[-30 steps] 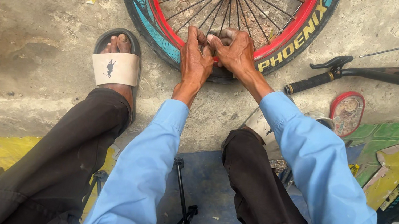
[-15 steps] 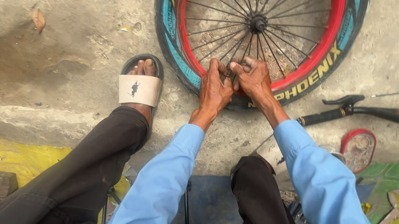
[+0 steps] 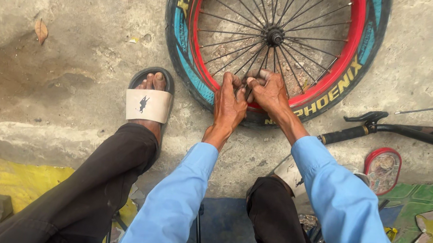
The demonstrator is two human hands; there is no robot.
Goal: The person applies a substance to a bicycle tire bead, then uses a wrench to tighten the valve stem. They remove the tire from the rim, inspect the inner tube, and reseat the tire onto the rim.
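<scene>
The red-rimmed, black-and-teal spoked bicycle wheel (image 3: pixel 273 36) was gripped at its near edge. The rim was clasped by the left hand (image 3: pixel 229 104) and right hand (image 3: pixel 270 92), fingers curled shut.

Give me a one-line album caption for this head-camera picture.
Seated on concrete, both hands, left hand and right hand, press the near edge of a red-rimmed bicycle wheel lying flat.

Flat on the ground ahead, bicycle wheel (image 3: pixel 273 34). Left hand (image 3: pixel 229 106) and right hand (image 3: pixel 269 92) side by side on its near rim. Sandalled foot (image 3: pixel 148 103) just left of the wheel. Handlebar (image 3: pixel 402 132) off right, small round tin (image 3: pixel 382 170) below it, possibly touching nothing. Dry leaf (image 3: pixel 40 30) far left.
</scene>
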